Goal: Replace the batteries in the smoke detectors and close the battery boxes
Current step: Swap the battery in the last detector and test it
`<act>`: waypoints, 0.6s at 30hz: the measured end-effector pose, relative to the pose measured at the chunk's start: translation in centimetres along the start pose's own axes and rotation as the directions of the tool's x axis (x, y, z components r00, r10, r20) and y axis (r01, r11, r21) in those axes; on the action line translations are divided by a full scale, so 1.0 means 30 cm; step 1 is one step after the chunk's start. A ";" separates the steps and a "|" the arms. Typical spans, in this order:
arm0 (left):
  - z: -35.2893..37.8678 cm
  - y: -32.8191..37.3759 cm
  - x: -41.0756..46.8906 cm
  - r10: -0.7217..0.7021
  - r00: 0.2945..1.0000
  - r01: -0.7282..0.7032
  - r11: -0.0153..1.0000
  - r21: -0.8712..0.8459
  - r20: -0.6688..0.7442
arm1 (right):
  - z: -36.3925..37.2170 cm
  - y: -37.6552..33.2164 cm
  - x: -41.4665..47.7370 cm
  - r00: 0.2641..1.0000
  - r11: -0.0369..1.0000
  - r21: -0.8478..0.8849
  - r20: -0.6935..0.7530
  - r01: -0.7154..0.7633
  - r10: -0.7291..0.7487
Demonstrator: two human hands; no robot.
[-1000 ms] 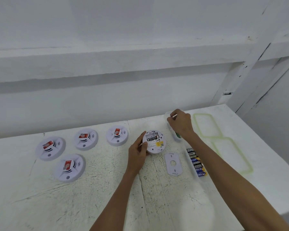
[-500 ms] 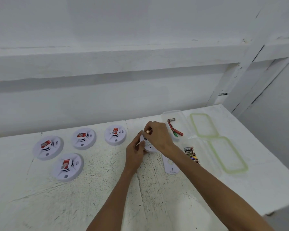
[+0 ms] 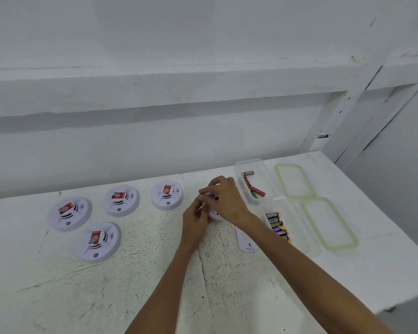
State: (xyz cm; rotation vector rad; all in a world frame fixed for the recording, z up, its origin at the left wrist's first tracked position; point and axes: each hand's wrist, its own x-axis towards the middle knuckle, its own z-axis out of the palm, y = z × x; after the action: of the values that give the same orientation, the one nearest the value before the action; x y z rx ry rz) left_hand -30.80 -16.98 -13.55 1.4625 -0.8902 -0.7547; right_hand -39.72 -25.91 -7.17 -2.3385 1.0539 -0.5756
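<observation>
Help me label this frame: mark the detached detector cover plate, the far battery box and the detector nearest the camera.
cover plate [image 3: 247,242]: head view, lower end
far battery box [image 3: 250,163]: head view, far rim
nearest smoke detector [image 3: 98,241]: head view, red sticker

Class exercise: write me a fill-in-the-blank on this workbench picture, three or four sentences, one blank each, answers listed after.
1. ____ round white smoke detectors lie face up, untouched, left of the hands.
2. Both hands work on one more detector; the right hand pinches a small ____ over it.
3. The two green-rimmed clear lids lie to the ____ of the clear plastic boxes.
4. The white battery cover lies on the ____.

Answers: four; battery; right; table
</observation>
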 end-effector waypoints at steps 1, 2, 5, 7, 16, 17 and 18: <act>0.000 0.007 -0.002 0.001 1.000 -0.001 1.000 -0.005 0.000 | -0.001 -0.002 -0.003 0.999 0.999 -0.015 -0.017 -0.031 0.031; -0.001 0.013 -0.004 0.001 1.000 -0.001 1.000 -0.014 0.001 | -0.003 -0.006 -0.006 0.997 0.997 -0.021 -0.032 -0.068 0.067; -0.004 0.029 -0.012 -0.002 1.000 0.003 0.998 -0.067 0.014 | -0.014 -0.009 -0.009 0.981 0.981 -0.036 -0.053 -0.190 0.188; -0.006 0.032 -0.012 -0.012 1.000 0.013 0.996 -0.086 0.015 | -0.012 -0.001 -0.006 0.960 0.957 -0.082 -0.038 -0.279 0.277; -0.006 0.035 -0.013 -0.050 0.999 0.050 0.991 -0.124 0.005 | 0.021 0.038 -0.013 0.907 0.862 0.329 -0.036 -0.386 0.420; -0.006 0.038 -0.015 -0.052 0.999 0.052 0.991 -0.125 0.005 | 0.025 0.042 -0.017 0.904 0.848 0.364 -0.035 -0.385 0.425; -0.007 0.038 -0.015 -0.056 0.998 0.056 0.991 -0.121 0.006 | 0.029 0.045 -0.022 0.902 0.838 0.389 -0.038 -0.383 0.430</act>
State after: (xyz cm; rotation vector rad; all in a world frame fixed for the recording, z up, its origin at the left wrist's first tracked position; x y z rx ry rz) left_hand -30.96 -16.48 -12.43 1.3837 -0.7942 -0.8383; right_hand -40.39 -25.93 -8.79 -1.6977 1.3232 -0.6886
